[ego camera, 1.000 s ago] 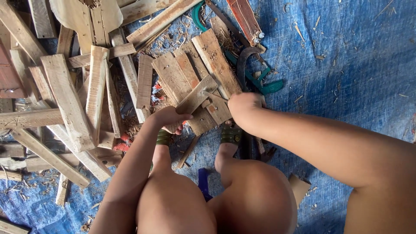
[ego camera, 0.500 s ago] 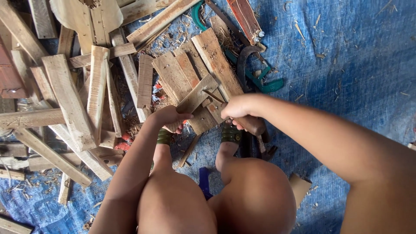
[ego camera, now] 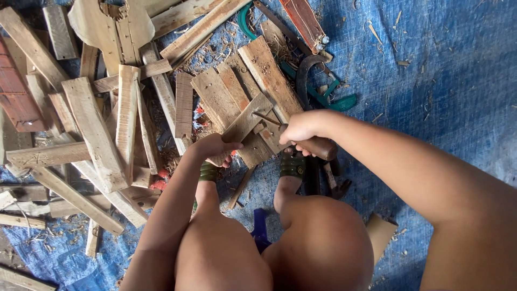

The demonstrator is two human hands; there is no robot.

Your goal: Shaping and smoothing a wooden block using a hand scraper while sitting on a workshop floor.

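Note:
My left hand (ego camera: 214,149) grips the near end of a short weathered wood strip (ego camera: 245,121) that lies slanted across a small slatted wooden panel (ego camera: 237,89). My right hand (ego camera: 301,129) is closed around the brown wooden handle of a tool (ego camera: 321,147). The tool's thin metal shaft (ego camera: 265,116) points left and reaches the strip. Both hands sit just beyond my bare knees, over my feet in green sandals (ego camera: 292,164).
A heap of loose planks and offcuts (ego camera: 97,129) fills the left side on a blue tarp (ego camera: 441,70). A red-brown board (ego camera: 304,20) and green curved pieces (ego camera: 336,99) lie behind the panel. Wood chips litter the tarp.
My right hand has dropped from on top of the panel toward my knee, and the brown handle it holds now shows. My left hand has stayed on the strip.

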